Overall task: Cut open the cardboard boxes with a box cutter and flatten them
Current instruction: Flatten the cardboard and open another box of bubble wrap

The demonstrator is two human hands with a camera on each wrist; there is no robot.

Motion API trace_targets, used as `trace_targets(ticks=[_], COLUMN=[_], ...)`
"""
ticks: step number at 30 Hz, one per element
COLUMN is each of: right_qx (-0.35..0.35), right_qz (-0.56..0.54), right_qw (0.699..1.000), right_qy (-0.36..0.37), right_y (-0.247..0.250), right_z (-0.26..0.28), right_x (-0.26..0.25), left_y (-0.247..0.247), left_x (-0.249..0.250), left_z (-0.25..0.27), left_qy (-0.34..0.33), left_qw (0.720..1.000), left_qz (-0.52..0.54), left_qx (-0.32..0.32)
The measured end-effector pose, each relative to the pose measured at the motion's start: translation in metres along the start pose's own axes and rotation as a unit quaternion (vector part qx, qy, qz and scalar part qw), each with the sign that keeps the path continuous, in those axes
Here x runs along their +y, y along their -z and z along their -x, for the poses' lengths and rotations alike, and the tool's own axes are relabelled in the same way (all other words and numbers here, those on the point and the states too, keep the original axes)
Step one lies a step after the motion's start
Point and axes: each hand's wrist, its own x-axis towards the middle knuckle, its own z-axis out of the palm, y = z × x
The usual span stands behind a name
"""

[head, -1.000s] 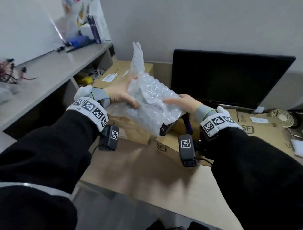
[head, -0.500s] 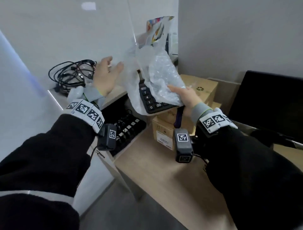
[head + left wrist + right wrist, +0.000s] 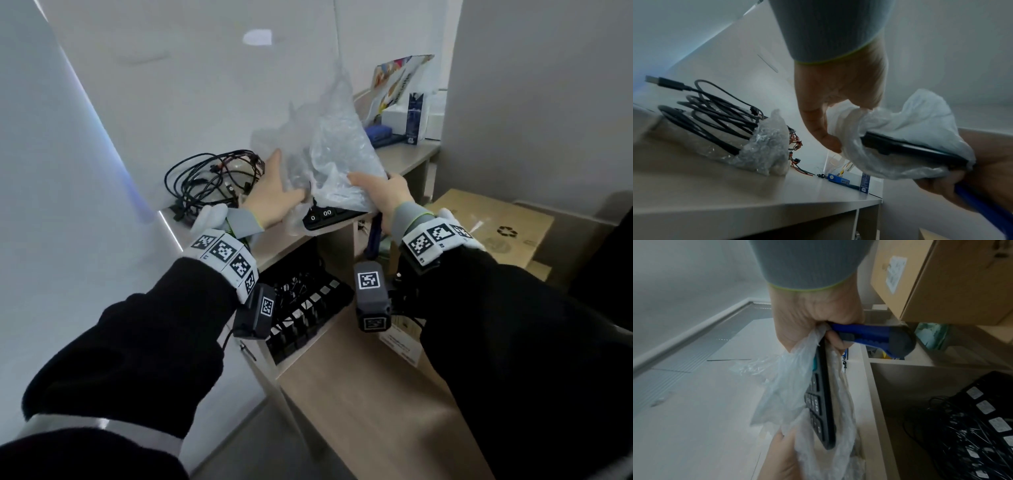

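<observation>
My right hand [image 3: 380, 195] grips a blue box cutter [image 3: 869, 335] against the palm. The same hand pinches the edge of a black calculator [image 3: 822, 394] that sits half inside clear bubble wrap [image 3: 335, 147]. My left hand [image 3: 274, 195] holds the wrap's left side, with the thumb [image 3: 824, 138] pressed on the plastic. Both hands hover over the edge of a light shelf top [image 3: 274, 240]. Brown cardboard boxes [image 3: 489, 226] stand closed to the right, beyond my right wrist. The cutter's blade is hidden.
A tangle of black cables [image 3: 212, 181] and a loose wad of bubble wrap [image 3: 766, 146] lie on the shelf top. Black power strips [image 3: 308, 308] fill the compartment below. Small boxes and a bag [image 3: 400, 102] stand at the shelf's far end.
I turned left, carrying the wrapped calculator from above the boxes to the shelf. My left hand, off the wrap half a second ago, holds it again.
</observation>
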Motion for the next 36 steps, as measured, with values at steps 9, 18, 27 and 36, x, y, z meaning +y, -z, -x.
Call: trace_targets(ticks=[9,18,27,36], right_qx=[0.004,-0.03,-0.068,-0.121], right_qz=[0.147,0.291,0.388,0.497], right_qw=[0.989,0.956,0.919,0.856], right_qy=[-0.032,-0.012,0.003,0.074], right_y=[-0.001,-0.025,-0.052,-0.082], right_z=[-0.093,-0.174,-0.201,-0.208], right_x=[-0.03,-0.024,-0.009,-0.006], left_y=[-0.033,-0.051,-0.066,-0.05], left_x=[0.009,-0.015,-0.037,-0.029], left_z=[-0.084,-0.15,-0.183,-0.168], left_qy=[0.047,0.139,0.158,0.155], left_qw=[0.998,0.988,0.957,0.911], left_qz=[-0.013,-0.072,-0.187,-0.342], left_qx=[0.051,-0.009,-0.157,-0.168])
